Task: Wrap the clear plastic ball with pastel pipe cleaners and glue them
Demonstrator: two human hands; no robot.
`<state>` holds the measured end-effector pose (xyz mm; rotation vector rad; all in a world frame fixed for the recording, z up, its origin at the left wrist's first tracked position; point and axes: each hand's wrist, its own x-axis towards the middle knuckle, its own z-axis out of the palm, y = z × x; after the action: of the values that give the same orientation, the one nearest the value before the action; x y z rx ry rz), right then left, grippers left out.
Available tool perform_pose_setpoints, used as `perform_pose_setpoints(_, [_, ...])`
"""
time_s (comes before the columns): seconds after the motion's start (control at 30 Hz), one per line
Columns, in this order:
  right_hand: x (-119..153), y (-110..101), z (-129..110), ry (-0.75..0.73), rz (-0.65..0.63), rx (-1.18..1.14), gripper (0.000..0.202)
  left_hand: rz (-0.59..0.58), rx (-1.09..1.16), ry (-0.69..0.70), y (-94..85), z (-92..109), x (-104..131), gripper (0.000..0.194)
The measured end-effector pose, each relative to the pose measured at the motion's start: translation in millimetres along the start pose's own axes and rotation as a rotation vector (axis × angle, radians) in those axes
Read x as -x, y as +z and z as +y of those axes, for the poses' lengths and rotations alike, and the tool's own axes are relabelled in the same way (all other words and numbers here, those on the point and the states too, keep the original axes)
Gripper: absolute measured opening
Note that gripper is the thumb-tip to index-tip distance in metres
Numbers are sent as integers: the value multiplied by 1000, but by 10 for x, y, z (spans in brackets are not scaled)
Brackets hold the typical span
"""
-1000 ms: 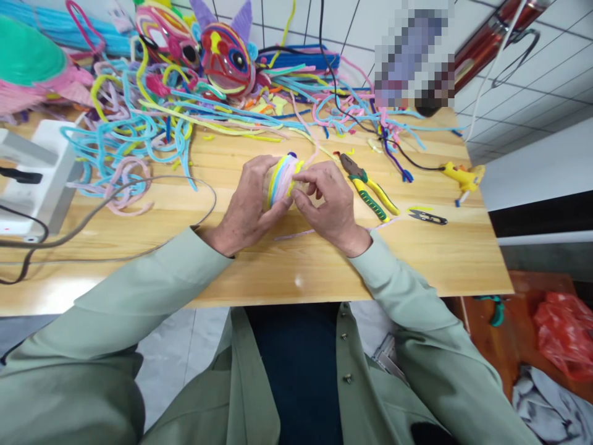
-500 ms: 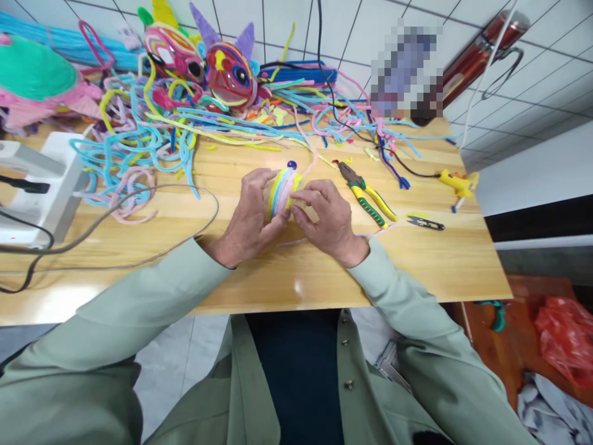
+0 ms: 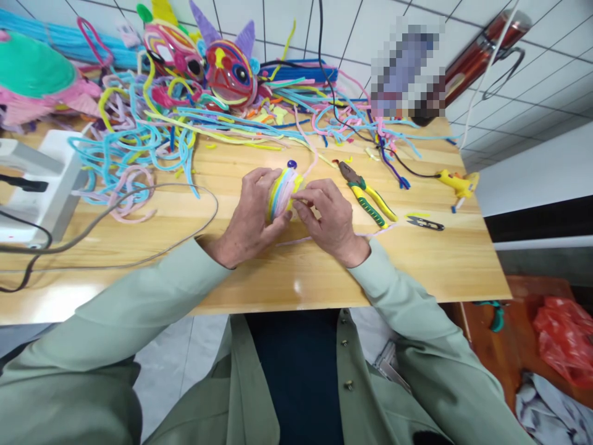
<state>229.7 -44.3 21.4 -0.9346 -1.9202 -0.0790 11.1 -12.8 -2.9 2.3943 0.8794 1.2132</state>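
My left hand (image 3: 252,213) is closed around the left side of a small rounded craft piece (image 3: 281,193) covered in yellow, blue and pink pipe-cleaner strands. At its top end sits a dark blue round bit (image 3: 291,164). On its right side, the thumb and forefinger of my right hand (image 3: 327,216) pinch close against the yellow edge; what lies between those fingertips is too small to make out. A pale pink pipe cleaner (image 3: 313,162) runs up from the piece toward the back. Another thin pink strand (image 3: 296,240) passes beneath my right wrist.
Pliers (image 3: 365,194), thread snips (image 3: 426,223) and a yellow glue gun (image 3: 458,183) lie to the right. Tangled pipe cleaners (image 3: 134,136) and decorated masks (image 3: 231,74) fill the back. A white power strip (image 3: 55,185) with cables (image 3: 204,235) occupies the left. A red thermos (image 3: 482,62) stands back right.
The thumb and forefinger of my right hand have shifted slightly at the yellow edge, and my left thumb has moved a little. The craft piece stays almost in place.
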Motion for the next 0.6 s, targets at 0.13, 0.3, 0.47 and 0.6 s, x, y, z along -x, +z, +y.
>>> perform_pose_setpoints(0.13, [-6, -8, -8, 49, -36, -2, 12, -15, -24, 16, -15, 27, 3, 69])
perform_pose_setpoints(0.3, [-8, -21, -16, -1, -22, 69, 16, 1, -38, 32, -13, 69, -5, 70])
perform_pose_setpoints(0.47, [-30, -38, -38, -39, -8, 85, 12, 7, -35, 23, -41, 116, -9, 71])
perform_pose_setpoints(0.6, [-26, -47, -64, -34, -22, 79, 11, -12, -9, 2, -63, 130, 10, 70])
